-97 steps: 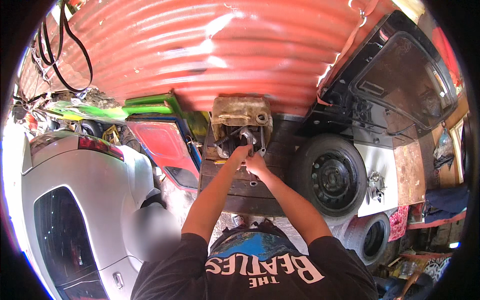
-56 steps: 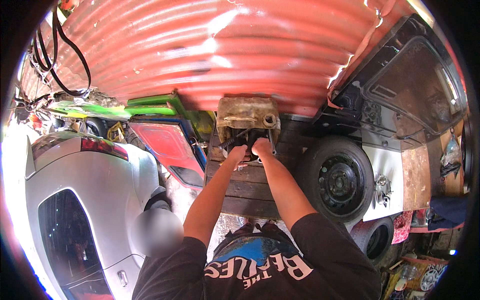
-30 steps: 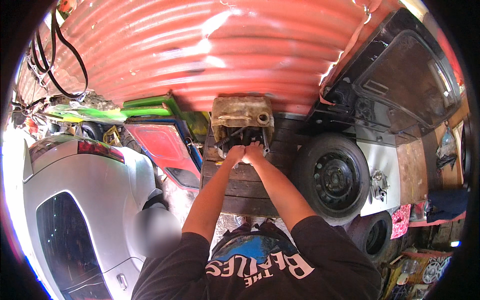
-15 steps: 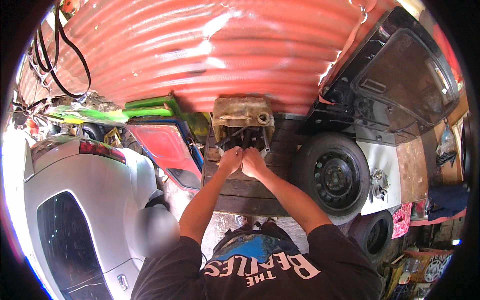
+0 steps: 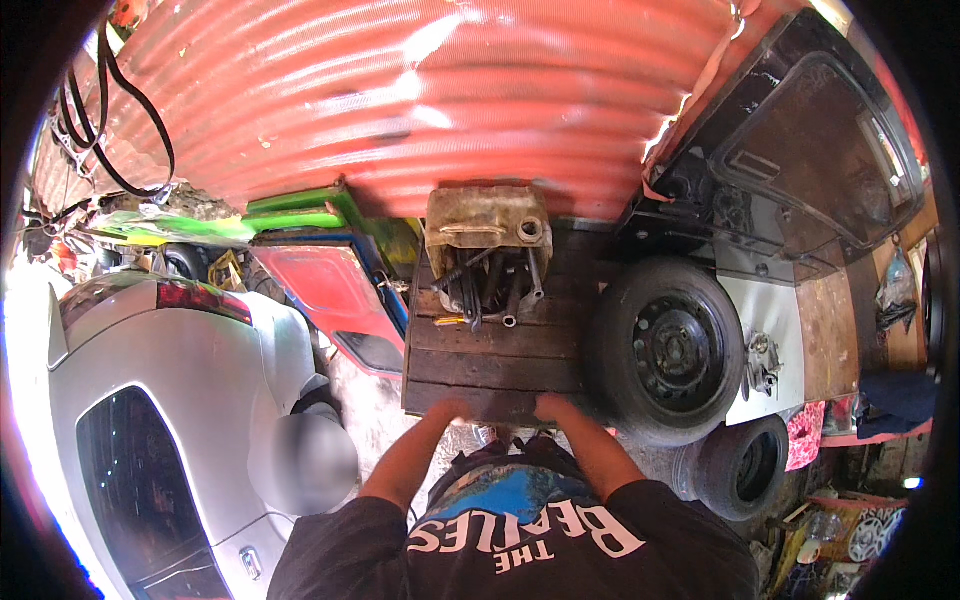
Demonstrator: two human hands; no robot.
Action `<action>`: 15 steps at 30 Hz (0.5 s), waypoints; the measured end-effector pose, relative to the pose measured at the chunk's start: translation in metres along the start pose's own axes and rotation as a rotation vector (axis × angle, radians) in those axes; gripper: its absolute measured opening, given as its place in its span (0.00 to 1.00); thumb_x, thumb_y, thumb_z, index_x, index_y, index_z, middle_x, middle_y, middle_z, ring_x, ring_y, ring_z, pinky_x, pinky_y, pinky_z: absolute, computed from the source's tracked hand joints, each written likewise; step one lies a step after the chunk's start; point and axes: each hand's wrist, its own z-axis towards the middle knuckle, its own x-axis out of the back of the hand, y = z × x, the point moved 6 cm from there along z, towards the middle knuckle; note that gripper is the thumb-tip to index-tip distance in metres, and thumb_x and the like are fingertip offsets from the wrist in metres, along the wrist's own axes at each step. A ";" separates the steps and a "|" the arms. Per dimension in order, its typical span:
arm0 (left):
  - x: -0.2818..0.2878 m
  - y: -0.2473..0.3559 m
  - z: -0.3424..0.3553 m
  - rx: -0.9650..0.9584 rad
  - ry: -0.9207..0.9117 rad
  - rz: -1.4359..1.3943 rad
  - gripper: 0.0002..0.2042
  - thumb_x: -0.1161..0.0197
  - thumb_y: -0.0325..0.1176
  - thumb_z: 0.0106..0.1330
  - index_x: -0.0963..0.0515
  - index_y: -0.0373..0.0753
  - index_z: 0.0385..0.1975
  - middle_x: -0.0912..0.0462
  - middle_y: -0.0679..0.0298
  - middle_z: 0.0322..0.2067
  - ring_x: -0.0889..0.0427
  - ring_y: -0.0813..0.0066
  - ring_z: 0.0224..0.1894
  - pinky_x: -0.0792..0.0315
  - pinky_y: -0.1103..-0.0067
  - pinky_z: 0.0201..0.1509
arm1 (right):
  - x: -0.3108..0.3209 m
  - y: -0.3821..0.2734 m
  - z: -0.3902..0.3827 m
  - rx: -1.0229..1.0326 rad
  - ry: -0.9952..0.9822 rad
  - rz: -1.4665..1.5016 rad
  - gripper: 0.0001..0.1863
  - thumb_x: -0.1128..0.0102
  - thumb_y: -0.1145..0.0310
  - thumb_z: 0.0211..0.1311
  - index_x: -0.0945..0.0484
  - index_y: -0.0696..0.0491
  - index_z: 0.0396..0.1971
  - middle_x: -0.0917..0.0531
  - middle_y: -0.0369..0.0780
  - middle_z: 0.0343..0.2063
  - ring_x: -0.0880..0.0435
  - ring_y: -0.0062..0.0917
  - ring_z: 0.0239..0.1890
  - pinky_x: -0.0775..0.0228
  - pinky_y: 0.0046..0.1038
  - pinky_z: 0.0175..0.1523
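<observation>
My left hand point(image 5: 453, 410) and my right hand point(image 5: 550, 405) are apart at the near edge of the dark wooden table point(image 5: 480, 368). Both are smeared by motion, and their fingers do not show clearly; no tool is visible in either. Beyond them, at the table's far side, lies a grimy tan plastic jug point(image 5: 475, 214) on its side, its cut-open part toward me. Several dark metal tools stick out of it, among them a socket-ended bar point(image 5: 537, 275) on the right. A small yellow-handled tool point(image 5: 450, 321) rests on the boards at the jug's left.
A tyre on a black steel wheel point(image 5: 665, 350) stands against the table's right side, with another tyre point(image 5: 745, 468) below. A silver car point(image 5: 180, 350) fills the left. Red and green panels point(image 5: 315, 285) lean beyond the table's left edge, below a red corrugated sheet point(image 5: 430, 110).
Both hands have drawn back from the jug's opening to the table's near edge and moved apart. The tools in the jug are now uncovered to view.
</observation>
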 end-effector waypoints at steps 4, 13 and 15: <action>-0.033 -0.014 -0.005 0.285 0.071 -0.089 0.22 0.49 0.44 0.62 0.19 0.35 0.46 0.20 0.47 0.50 0.22 0.49 0.55 0.30 0.60 0.60 | -0.012 0.013 -0.023 -0.069 -0.087 0.059 0.21 0.49 0.60 0.59 0.18 0.62 0.42 0.19 0.54 0.48 0.20 0.47 0.51 0.29 0.44 0.58; 0.019 -0.029 0.020 0.200 0.244 0.036 0.24 0.51 0.47 0.67 0.27 0.39 0.57 0.28 0.49 0.59 0.24 0.49 0.57 0.31 0.60 0.61 | 0.032 -0.009 0.025 0.017 0.092 0.118 0.27 0.48 0.58 0.60 0.27 0.62 0.54 0.22 0.56 0.50 0.23 0.49 0.54 0.31 0.45 0.59; 0.073 -0.001 0.018 0.242 0.281 -0.045 0.24 0.52 0.43 0.68 0.32 0.41 0.61 0.31 0.49 0.62 0.25 0.48 0.58 0.31 0.58 0.61 | 0.029 0.011 0.044 -0.029 0.161 0.193 0.25 0.49 0.63 0.58 0.26 0.62 0.53 0.22 0.57 0.50 0.23 0.50 0.53 0.30 0.45 0.59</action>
